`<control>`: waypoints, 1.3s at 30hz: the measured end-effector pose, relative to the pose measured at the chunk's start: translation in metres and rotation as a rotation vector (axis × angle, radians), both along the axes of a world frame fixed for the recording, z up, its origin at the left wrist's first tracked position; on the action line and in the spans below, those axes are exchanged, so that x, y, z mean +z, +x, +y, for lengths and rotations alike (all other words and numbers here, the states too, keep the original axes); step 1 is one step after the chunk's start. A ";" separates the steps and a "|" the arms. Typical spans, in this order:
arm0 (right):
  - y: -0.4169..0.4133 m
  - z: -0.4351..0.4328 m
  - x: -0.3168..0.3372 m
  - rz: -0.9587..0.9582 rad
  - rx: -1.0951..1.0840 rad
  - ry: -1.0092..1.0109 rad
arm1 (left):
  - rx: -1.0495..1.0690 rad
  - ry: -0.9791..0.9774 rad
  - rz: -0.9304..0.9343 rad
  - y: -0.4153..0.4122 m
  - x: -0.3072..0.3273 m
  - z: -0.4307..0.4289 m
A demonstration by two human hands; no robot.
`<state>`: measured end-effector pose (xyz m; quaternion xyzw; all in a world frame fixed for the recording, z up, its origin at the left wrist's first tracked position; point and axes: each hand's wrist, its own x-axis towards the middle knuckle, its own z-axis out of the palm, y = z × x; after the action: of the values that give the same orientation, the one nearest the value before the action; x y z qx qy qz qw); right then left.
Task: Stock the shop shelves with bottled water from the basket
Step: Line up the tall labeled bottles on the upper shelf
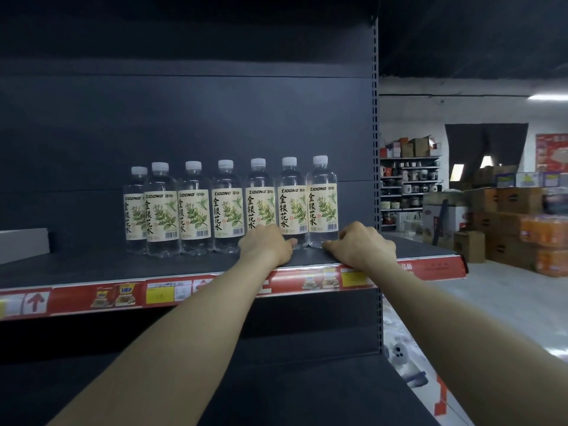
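Observation:
Several clear water bottles [227, 207] with white caps and cream leaf labels stand upright in a row on the dark shelf [92, 265]. My left hand [266, 244] rests on the shelf in front of the fifth and sixth bottles, fingertips touching a bottle's base. My right hand [361, 245] lies on the shelf beside the rightmost bottle [322, 204], thumb touching its base. Neither hand wraps around a bottle. The basket is out of view.
A red price strip [123, 298] runs along the shelf's front edge. A grey box [24, 244] sits at the shelf's left. A lower dark shelf [276, 388] is below. Stacked cardboard boxes [507, 222] and stocked racks [410, 186] stand to the right.

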<state>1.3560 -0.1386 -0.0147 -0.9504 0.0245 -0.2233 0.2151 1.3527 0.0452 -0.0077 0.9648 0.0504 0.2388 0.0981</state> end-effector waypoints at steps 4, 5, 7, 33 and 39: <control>-0.008 -0.001 0.004 0.024 0.015 -0.020 | -0.049 -0.009 0.085 -0.010 0.006 0.000; -0.011 -0.001 0.006 0.047 0.026 -0.026 | -0.068 -0.015 0.124 -0.014 0.010 -0.001; -0.019 -0.001 0.012 0.074 0.051 -0.035 | -0.113 -0.039 0.191 -0.026 0.020 -0.001; -0.255 0.059 -0.191 0.104 0.650 -0.065 | -0.346 -0.386 0.157 -0.297 -0.208 0.075; -0.288 0.065 -0.312 0.318 0.671 -0.031 | -0.310 -0.443 0.324 -0.336 -0.330 0.095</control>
<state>1.0681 -0.0739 -0.3265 -0.9315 -0.2587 0.0095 0.2554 1.0166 0.1406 -0.3379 0.9416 -0.0315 0.0472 0.3318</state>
